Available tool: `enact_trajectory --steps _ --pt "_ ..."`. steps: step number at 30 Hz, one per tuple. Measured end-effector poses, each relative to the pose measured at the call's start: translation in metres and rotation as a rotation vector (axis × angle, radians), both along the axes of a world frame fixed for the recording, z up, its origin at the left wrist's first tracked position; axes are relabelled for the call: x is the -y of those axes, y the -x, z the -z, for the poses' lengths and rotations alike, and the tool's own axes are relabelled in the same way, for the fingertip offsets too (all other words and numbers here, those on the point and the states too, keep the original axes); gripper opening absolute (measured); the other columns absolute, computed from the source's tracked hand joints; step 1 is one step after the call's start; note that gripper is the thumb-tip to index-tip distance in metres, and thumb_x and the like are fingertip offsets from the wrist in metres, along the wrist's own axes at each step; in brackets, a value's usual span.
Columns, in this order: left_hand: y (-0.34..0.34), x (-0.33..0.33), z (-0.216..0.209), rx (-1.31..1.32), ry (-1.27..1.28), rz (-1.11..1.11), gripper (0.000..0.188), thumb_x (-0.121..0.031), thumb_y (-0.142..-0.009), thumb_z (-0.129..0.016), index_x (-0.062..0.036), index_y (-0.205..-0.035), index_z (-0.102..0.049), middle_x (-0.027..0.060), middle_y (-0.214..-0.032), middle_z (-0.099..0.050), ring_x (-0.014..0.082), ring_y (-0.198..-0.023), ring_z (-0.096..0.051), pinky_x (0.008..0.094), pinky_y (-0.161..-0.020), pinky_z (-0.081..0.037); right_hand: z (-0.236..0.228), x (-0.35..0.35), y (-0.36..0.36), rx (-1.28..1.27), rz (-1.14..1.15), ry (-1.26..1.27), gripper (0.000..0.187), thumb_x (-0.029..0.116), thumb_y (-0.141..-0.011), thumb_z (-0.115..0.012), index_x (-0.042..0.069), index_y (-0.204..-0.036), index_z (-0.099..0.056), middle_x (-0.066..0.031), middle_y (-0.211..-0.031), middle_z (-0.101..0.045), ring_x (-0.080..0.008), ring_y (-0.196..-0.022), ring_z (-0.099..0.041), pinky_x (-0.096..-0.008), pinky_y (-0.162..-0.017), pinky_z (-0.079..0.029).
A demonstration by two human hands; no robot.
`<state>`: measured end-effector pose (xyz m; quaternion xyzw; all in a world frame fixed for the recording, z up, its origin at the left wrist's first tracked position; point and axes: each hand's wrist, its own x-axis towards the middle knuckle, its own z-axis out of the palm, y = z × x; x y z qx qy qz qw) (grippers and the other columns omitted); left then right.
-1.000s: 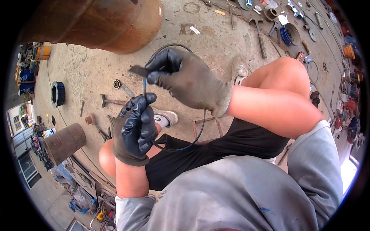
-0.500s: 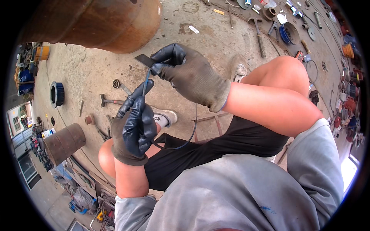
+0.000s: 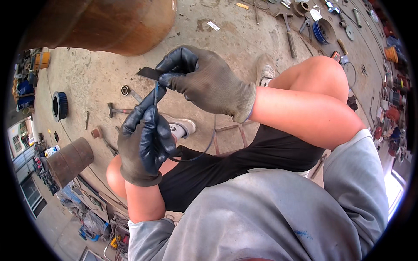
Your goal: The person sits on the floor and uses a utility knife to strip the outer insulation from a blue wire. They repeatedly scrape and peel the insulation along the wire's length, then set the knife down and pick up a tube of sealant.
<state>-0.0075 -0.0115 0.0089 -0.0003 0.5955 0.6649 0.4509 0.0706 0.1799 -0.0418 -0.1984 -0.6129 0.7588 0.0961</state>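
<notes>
Grip pinched on a dark flat piece [image 3: 147,73], the gloved right hand [image 3: 207,82] points toward ten o'clock; the left hand [image 3: 141,141], fingers toward twelve, clasps a thin cable [image 3: 156,96].

Worn concrete floor [image 3: 82,71], stained in patches, seams running across. Dark-paned window [image 3: 30,190] at lower left; glaring white opening [image 3: 394,193] at right edge.

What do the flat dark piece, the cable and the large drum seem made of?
Flat dark piece: perhaps metal, dull, judging by its thin, straight edges.
Cable: likely plastic or rubber outside, smooth, slightly bluish, bending in an even curve.
Large drum: likely steel, worn, with rust-brown mottling.
</notes>
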Motion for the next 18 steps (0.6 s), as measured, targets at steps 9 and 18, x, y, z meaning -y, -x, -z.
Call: enact_trajectory --steps 9,18 --pt "-0.015 -0.005 -0.007 -0.463 0.228 0.113 0.047 -0.021 -0.116 -0.052 0.0093 -0.151 -0.053 0.0068 -0.07 -0.067 0.0099 -0.049 -0.062 0.0197 -0.039 -0.043 0.001 0.004 0.001 -0.039 0.063 -0.062 0.019 0.015 -0.091 -0.083 0.0 -0.103 -0.078 -0.0092 -0.088 -0.075 -0.0169 -0.082 -0.071 -0.0335 -0.076 -0.058" --pt "0.01 0.01 0.008 -0.641 0.158 0.429 0.049 -0.017 -0.114 -0.05 0.0074 -0.157 -0.046 0.0024 -0.071 -0.058 0.0091 -0.042 -0.049 0.0219 -0.037 -0.039 0.007 0.008 0.002 0.06 0.049 0.166 0.031 0.018 -0.1 -0.079 -0.001 -0.123 -0.07 -0.006 -0.1 -0.074 -0.0113 -0.087 -0.066 -0.0293 -0.081 -0.056"
